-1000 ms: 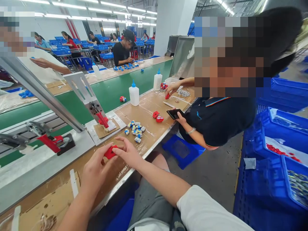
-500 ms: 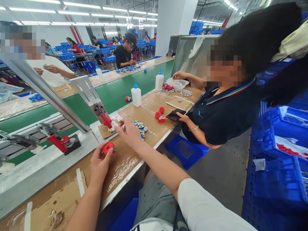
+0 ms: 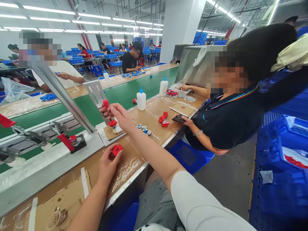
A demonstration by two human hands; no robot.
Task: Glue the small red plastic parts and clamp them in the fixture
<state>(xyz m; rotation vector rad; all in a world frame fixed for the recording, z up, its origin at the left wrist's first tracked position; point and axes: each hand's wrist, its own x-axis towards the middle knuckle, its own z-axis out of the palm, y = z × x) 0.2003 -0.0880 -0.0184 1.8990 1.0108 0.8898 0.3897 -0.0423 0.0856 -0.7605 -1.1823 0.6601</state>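
My left hand [image 3: 110, 159] is closed around a red plastic part [image 3: 117, 149] and rests just above the cardboard-covered bench. In front of it, my right hand [image 3: 121, 117] has its fingers curled at the red handle [image 3: 105, 103] of a toggle clamp, which points upward; the fingertips are partly hidden and slightly blurred. Below that hand, another red part [image 3: 112, 123] sits in the clamp's fixture, on a piece of cardboard. Beside my right forearm lies a small pile of white, blue and yellow parts [image 3: 144, 129].
More toggle clamps [image 3: 68, 138] stand on the metal rail at left. White bottles with blue tips [image 3: 141, 100] stand along the green conveyor belt [image 3: 125, 88]. A co-worker [image 3: 231, 115] sits at right holding a dark flat object [image 3: 180, 118], near several red parts [image 3: 164, 119].
The red clamp handle has swung from low to upright, and my right hand has risen with it. The red part in the fixture now shows. My left hand still holds its part.
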